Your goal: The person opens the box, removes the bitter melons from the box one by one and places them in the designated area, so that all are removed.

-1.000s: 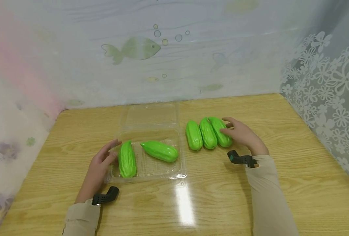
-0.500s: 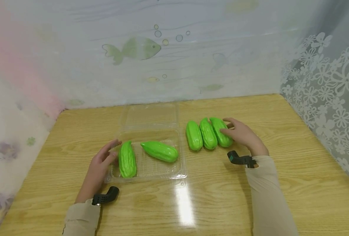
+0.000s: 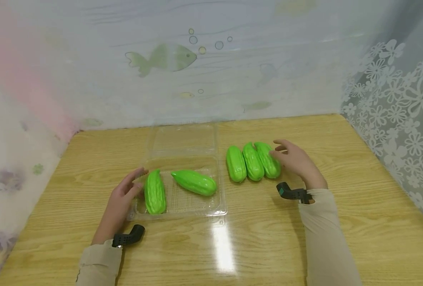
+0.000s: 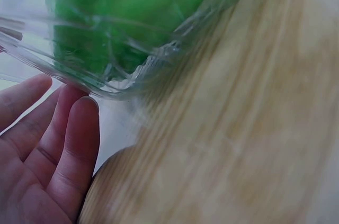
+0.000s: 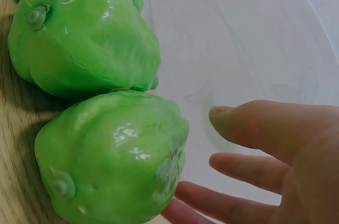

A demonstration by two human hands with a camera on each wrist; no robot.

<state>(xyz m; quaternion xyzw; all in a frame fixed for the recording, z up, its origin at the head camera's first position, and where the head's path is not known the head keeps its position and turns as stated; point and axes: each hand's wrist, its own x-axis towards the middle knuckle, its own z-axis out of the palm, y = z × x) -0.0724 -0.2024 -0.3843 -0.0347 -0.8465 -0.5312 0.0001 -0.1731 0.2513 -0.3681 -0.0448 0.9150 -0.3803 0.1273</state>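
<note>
In the head view, my left hand is at the left side of a clear plastic clamshell box, its lid folded back. The left wrist view has its fairly straight fingers right at the box wall. Inside lie two green bitter melons, one upright along the left wall and one slanted at the right. My right hand hovers with spread fingers beside the rightmost of three bitter melons on the table. In the right wrist view, its thumb is apart from that melon and a lower fingertip overlaps its side.
The other two bitter melons, the middle one and the left one, lie side by side right of the box on the wooden table. The open lid reaches toward the fish-patterned backdrop.
My right hand has eased slightly up and away from the rightmost bitter melon, its thumb drawing back. The left hand stays by the box. The view has shifted a little.
</note>
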